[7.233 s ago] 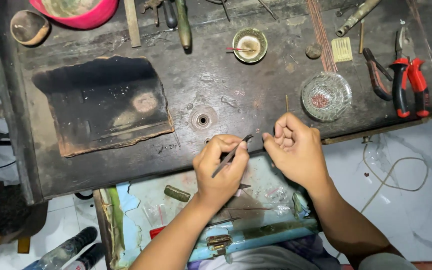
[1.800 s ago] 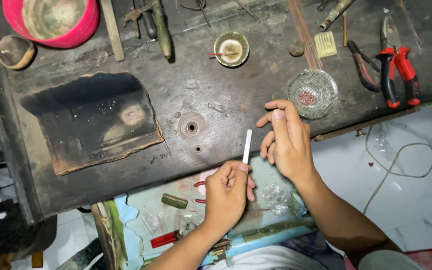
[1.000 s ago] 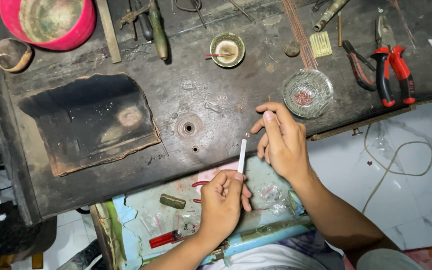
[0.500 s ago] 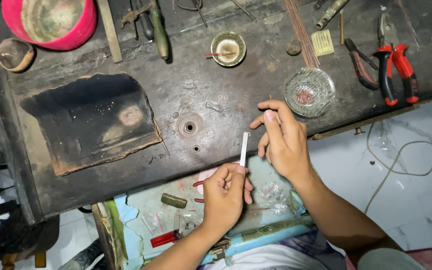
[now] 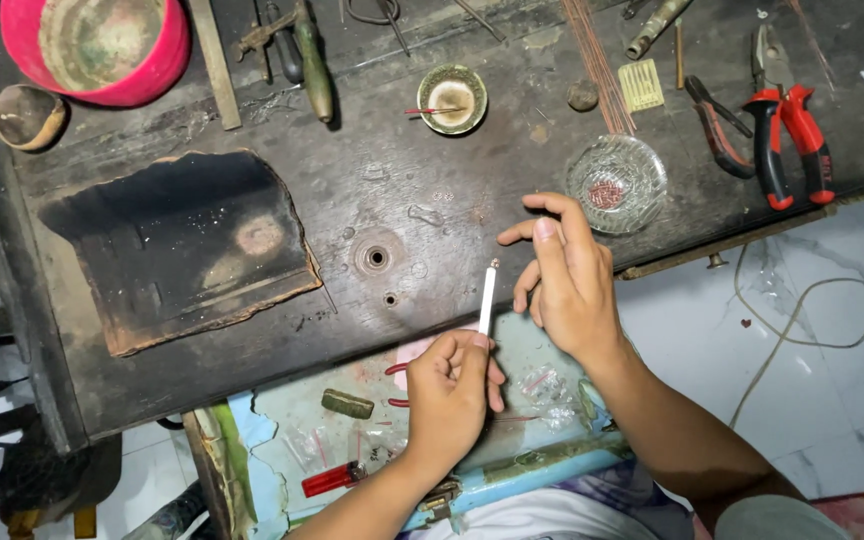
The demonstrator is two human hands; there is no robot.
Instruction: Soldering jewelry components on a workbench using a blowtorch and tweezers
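A dark, scuffed wooden worktop [image 5: 472, 210] fills the upper part of the head view, stained and pitted, with a small round hole near its middle. A scorched black slab [image 5: 177, 245] lies on its left part. Along the far edge stand a pink bowl [image 5: 97, 45], a small round dish [image 5: 452, 98] and a clear glass ashtray [image 5: 616, 183] with small red bits inside; red-handled pliers [image 5: 787, 125] lie at the right. Below the worktop's near edge an open pale blue drawer [image 5: 352, 440] holds small bags and a red tool. The floor to the right is white marble tile with a thin cable lying across it.

The left hand [image 5: 447, 395] has its fingers pinched on the lower end of a thin white stick [image 5: 487, 298], which stands nearly upright over the worktop's near edge. The stick is plain white with a slightly darker tip. The right hand [image 5: 567, 275] hovers just beside it, fingers apart and loosely curled, holding nothing.
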